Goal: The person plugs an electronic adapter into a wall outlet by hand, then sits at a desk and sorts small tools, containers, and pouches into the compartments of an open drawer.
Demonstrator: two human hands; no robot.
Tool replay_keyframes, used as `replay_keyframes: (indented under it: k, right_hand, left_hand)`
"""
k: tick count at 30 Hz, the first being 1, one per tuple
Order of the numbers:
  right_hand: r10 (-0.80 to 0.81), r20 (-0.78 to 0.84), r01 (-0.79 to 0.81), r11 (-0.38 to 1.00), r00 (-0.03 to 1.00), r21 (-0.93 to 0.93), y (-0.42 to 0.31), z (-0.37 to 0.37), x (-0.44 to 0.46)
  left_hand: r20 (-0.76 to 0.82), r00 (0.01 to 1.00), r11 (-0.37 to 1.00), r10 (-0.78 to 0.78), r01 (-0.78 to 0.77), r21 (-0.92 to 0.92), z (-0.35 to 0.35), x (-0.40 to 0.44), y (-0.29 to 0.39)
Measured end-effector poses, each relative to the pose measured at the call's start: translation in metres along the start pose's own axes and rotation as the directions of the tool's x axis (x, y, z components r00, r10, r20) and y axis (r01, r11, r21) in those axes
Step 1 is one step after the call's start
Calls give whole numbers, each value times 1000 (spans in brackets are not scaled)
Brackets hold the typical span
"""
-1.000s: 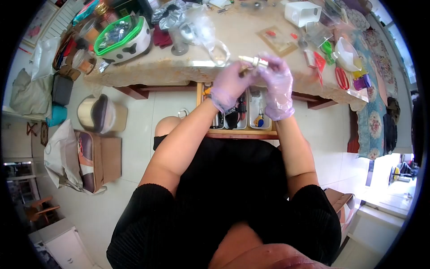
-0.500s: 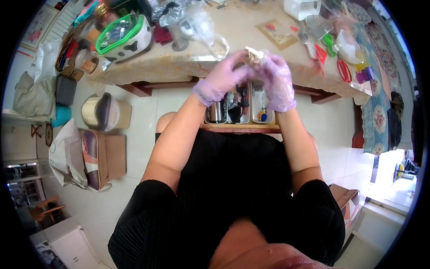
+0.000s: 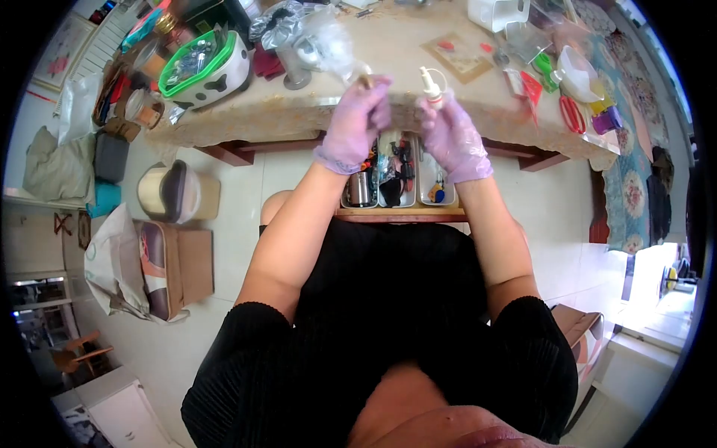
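Note:
Both hands wear thin purple gloves and are held over the front edge of the table. In my right hand [image 3: 452,140] is a small white squeeze bottle [image 3: 431,87], its narrow nozzle pointing up and away from me. A thin loop hangs off the nozzle's side; the lower part of the bottle is hidden by the fingers. My left hand [image 3: 354,125] is closed, with a small brownish thing [image 3: 366,79] at its fingertips, too small to make out. The two hands are apart. Beyond the left hand lies a crumpled clear plastic bag [image 3: 328,51].
Below the hands, an open drawer [image 3: 403,215] holds white trays of tools. A green-rimmed tub [image 3: 216,81] stands on the table's left. A tan square sheet [image 3: 457,58] with red pieces lies ahead; red-handled scissors [image 3: 573,116] and a red funnel-like piece [image 3: 531,86] lie right.
My hands were together around the white bottle and have separated. The left moved left and slightly down with the small brownish thing; the bottle now stands upright in my right hand.

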State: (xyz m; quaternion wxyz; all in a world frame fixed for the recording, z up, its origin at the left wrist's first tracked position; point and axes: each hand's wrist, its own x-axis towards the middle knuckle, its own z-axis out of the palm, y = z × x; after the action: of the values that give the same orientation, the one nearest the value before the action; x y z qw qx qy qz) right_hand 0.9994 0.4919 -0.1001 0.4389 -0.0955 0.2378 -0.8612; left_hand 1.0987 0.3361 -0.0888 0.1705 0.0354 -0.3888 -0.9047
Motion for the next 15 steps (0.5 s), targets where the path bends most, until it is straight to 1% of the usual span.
replay_keyframes:
  k: [1,2,3,5,6,9,10,11,12,13,14,15]
  right_hand:
    - [86,36,-87,996,996,31,4,-1,-1]
    - [112,-44,-112,994,993,13,8,-1,-1]
    - [120,-44,-120,993,992,17,11,-1,-2]
    - [190,45,-191,982,981,5,14,4,-5]
    - [190,-8,-190,981,982,-35,17,6,-4]
    - [185,-24,-186,981,982,-56,22,19,-11]
    - [188,-5,-188,980,982,-68,22,19,-11]
    - [190,-4,-190,980,982,-66,23,20,-11]
    - [170,-31,-172,978,985,-115,23,21,-11]
    - [149,-58,-157,974,987,-165,23,23,-10]
    - [153,-56,-160,973,987,-165,22,27,-11]
    - [175,-74,-188,951,982,-246,19,31,-12]
  left_hand:
    - [8,999,995,-53,52,81,1,-3,0]
    - [59,998,996,-27,22,87,2,-3,-2]
    - [50,998,996,-28,23,89,5,-4,-5]
    - [-136,990,983,-31,56,177,30,-9,2]
    - [-73,997,980,-41,54,190,23,-8,1]
    - [-45,998,978,-54,62,198,8,-3,-3]
    - [-48,997,978,-55,63,201,2,0,-6]
    - [-19,999,991,-48,50,123,-3,2,-9]
    - [10,999,998,-38,37,44,-9,4,-13]
    - [6,999,998,-36,35,45,-8,3,-13]
    - [-44,999,998,-13,15,57,-7,3,-14]
    - [-93,996,998,11,-4,70,-7,3,-14]
